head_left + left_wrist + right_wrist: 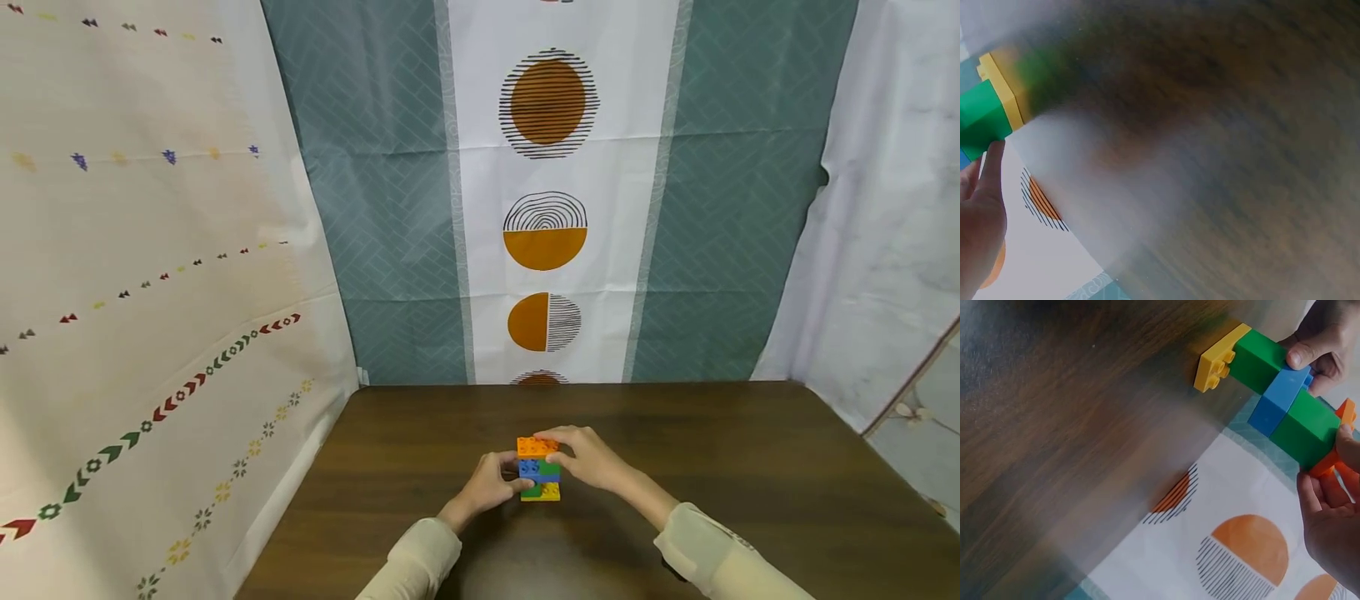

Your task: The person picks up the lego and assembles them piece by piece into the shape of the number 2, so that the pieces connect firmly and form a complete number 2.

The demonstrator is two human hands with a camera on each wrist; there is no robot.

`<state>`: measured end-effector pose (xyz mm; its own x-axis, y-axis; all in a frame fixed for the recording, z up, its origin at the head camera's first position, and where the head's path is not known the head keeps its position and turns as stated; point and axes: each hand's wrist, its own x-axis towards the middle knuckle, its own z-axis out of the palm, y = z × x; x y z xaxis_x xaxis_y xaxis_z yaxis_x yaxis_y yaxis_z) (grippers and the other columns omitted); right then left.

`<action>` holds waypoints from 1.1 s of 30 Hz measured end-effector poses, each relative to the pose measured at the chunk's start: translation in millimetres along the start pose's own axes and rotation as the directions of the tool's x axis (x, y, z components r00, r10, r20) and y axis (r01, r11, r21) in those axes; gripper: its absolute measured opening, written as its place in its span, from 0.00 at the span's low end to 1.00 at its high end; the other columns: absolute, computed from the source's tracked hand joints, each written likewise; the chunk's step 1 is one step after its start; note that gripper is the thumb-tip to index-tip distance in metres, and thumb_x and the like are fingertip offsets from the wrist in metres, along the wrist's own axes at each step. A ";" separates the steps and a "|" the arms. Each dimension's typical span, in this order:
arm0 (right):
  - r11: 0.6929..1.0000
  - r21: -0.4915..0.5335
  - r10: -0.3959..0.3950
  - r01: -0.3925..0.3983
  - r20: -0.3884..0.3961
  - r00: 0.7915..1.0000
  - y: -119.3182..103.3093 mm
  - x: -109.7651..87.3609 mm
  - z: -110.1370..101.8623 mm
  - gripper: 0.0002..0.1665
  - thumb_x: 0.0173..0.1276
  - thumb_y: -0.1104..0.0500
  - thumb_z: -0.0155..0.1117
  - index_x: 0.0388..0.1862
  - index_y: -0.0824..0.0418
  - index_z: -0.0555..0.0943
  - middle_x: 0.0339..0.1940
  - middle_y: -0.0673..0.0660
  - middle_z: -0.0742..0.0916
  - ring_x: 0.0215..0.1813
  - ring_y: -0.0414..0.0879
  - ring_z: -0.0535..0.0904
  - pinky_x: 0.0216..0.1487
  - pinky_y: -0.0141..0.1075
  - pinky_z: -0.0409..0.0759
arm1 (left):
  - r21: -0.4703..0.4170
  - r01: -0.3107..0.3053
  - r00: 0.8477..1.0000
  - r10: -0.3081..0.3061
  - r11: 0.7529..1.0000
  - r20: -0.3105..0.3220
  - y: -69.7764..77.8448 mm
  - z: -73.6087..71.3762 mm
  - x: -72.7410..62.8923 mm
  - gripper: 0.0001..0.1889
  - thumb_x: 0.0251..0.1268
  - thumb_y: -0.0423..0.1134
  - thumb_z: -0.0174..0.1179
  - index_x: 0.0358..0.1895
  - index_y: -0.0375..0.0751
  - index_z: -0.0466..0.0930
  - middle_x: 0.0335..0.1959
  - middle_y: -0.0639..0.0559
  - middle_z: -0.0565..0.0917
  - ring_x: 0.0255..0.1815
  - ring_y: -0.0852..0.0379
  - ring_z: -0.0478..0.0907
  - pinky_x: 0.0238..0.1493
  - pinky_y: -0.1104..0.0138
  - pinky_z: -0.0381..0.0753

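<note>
A stack of toy building bricks (530,468) stands on the brown table. From the bottom up it has a yellow brick (1205,369), a green brick (1259,357), a blue brick (1279,400), another green brick (1305,428) and an orange brick (528,447). My left hand (489,486) grips the stack from the left, its thumb near where the lower green and blue bricks meet. Around the top, my right hand (588,460) pinches the orange brick, with its thumb by the upper green one. In the left wrist view, a left fingertip touches green brick (988,112).
The brown wooden table (420,417) extends around the stack. Behind it hangs a green and white cloth (480,250) with orange circles. A patterned cream cloth (150,333) borders the left side, and a pale marbled sheet (885,208) the right.
</note>
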<state>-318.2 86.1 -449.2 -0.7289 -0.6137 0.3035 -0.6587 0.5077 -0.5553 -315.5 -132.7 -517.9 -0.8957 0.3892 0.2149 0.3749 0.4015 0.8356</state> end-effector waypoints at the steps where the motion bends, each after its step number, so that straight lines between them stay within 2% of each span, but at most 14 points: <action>1: 1.000 0.000 0.003 -0.003 0.000 1.000 -0.6 0.5 0.0 0.24 0.66 0.62 0.64 0.60 0.67 0.78 0.57 0.65 0.85 0.58 0.61 0.80 0.57 0.52 0.79 | 0.003 -0.002 1.000 0.002 1.000 0.002 -0.1 -0.7 0.2 0.15 0.60 0.35 0.67 0.49 0.32 0.82 0.40 0.40 0.88 0.40 0.52 0.87 0.45 0.66 0.85; 6: 1.000 0.002 0.005 -0.005 0.011 1.000 -1.8 0.8 -0.8 0.23 0.67 0.63 0.63 0.61 0.67 0.78 0.57 0.66 0.84 0.57 0.61 0.80 0.56 0.50 0.80 | 0.004 0.002 1.000 -0.002 1.000 0.000 -0.5 0.6 0.2 0.16 0.61 0.36 0.67 0.50 0.32 0.81 0.40 0.40 0.88 0.41 0.53 0.87 0.45 0.67 0.85; 14: 1.000 0.021 -0.013 0.012 0.035 0.999 -0.6 6.1 -6.5 0.23 0.66 0.64 0.63 0.60 0.70 0.78 0.54 0.66 0.85 0.53 0.57 0.83 0.52 0.45 0.83 | 0.065 -0.020 1.000 0.020 0.998 0.004 0.4 -1.4 4.7 0.15 0.60 0.37 0.68 0.48 0.35 0.83 0.41 0.43 0.89 0.43 0.52 0.87 0.47 0.65 0.85; 20: 0.999 0.034 0.005 -0.005 0.027 1.000 0.7 7.3 -6.4 0.23 0.67 0.64 0.63 0.61 0.69 0.76 0.57 0.66 0.84 0.57 0.59 0.81 0.57 0.49 0.80 | 0.111 -0.049 0.999 0.050 0.993 -0.007 4.4 -3.1 4.7 0.17 0.60 0.38 0.68 0.51 0.34 0.81 0.44 0.43 0.88 0.48 0.50 0.86 0.51 0.62 0.84; 24: 0.999 0.042 0.023 -0.024 0.019 1.000 -1.5 8.7 -7.8 0.24 0.68 0.64 0.62 0.61 0.70 0.75 0.59 0.67 0.82 0.60 0.60 0.80 0.59 0.50 0.78 | 0.125 -0.071 0.997 0.074 0.990 -0.022 5.3 -2.4 1.4 0.21 0.62 0.40 0.66 0.56 0.33 0.78 0.49 0.42 0.86 0.50 0.50 0.85 0.53 0.62 0.83; 29: 0.999 0.027 0.040 -0.039 -0.030 0.999 0.2 11.9 -10.2 0.20 0.68 0.65 0.61 0.58 0.69 0.76 0.55 0.66 0.84 0.53 0.56 0.82 0.55 0.46 0.82 | 0.201 -0.113 0.990 0.128 0.973 -0.064 4.6 -2.8 0.4 0.25 0.62 0.41 0.66 0.59 0.30 0.76 0.53 0.39 0.84 0.52 0.47 0.83 0.52 0.60 0.83; 33: 0.999 0.009 0.043 -0.042 -0.068 0.997 3.1 13.6 -12.2 0.16 0.70 0.66 0.58 0.55 0.68 0.77 0.51 0.65 0.86 0.46 0.52 0.82 0.51 0.43 0.83 | 0.239 -0.126 0.987 0.145 0.963 -0.067 3.8 -4.8 -0.7 0.27 0.61 0.40 0.67 0.60 0.29 0.75 0.57 0.37 0.81 0.53 0.43 0.82 0.53 0.56 0.83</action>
<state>-332.4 86.7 -437.4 -0.7674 -0.5489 0.3314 -0.6256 0.5275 -0.5748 -314.6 -135.5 -512.5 -0.8457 0.3868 0.3676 0.5305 0.5356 0.6570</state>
